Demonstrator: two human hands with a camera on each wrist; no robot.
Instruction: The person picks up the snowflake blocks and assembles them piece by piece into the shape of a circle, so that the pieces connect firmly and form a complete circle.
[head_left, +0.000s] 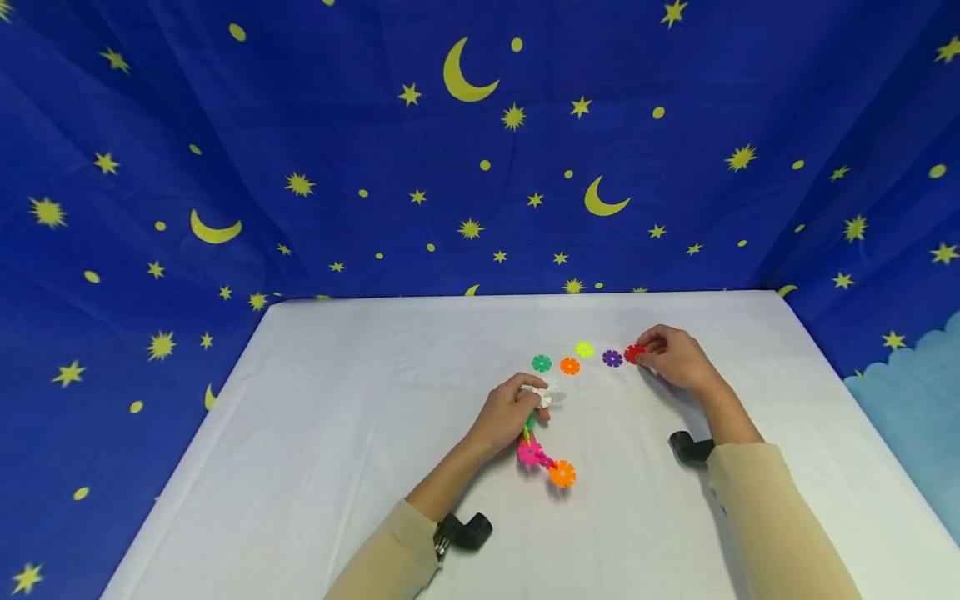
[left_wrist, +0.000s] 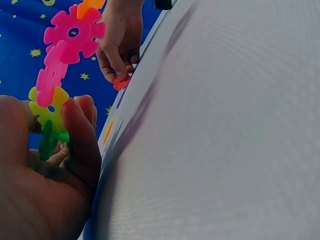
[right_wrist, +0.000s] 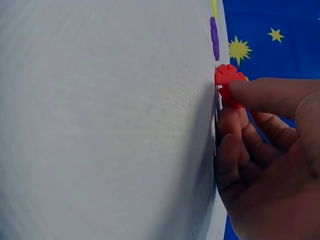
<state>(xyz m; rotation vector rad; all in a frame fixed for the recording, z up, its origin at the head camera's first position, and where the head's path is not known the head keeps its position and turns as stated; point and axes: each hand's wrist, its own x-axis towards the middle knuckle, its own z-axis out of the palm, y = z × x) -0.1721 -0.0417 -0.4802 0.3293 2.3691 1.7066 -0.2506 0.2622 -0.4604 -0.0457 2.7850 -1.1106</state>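
Observation:
My left hand (head_left: 510, 417) holds a chain of linked plastic flower-shaped discs above the table. At the chain's upper end a white disc (head_left: 546, 395) shows by the fingertips. Below it come a green disc (left_wrist: 48, 140), a yellow disc (left_wrist: 59, 107), pink discs (head_left: 530, 452) and an orange disc (head_left: 562, 474) at the loose end. Off to the right, my right hand (head_left: 677, 360) pinches a red disc (right_wrist: 230, 82) between thumb and fingers, at the tabletop. Part of the red disc is hidden behind the thumb.
Loose discs lie in a rough row on the white-covered table (head_left: 337, 400): green (head_left: 542, 363), orange (head_left: 570, 366), yellow (head_left: 584, 349) and purple (head_left: 612, 358). The purple one is nearest the right hand. A blue cloth (head_left: 420, 133) with stars and moons hangs behind the table.

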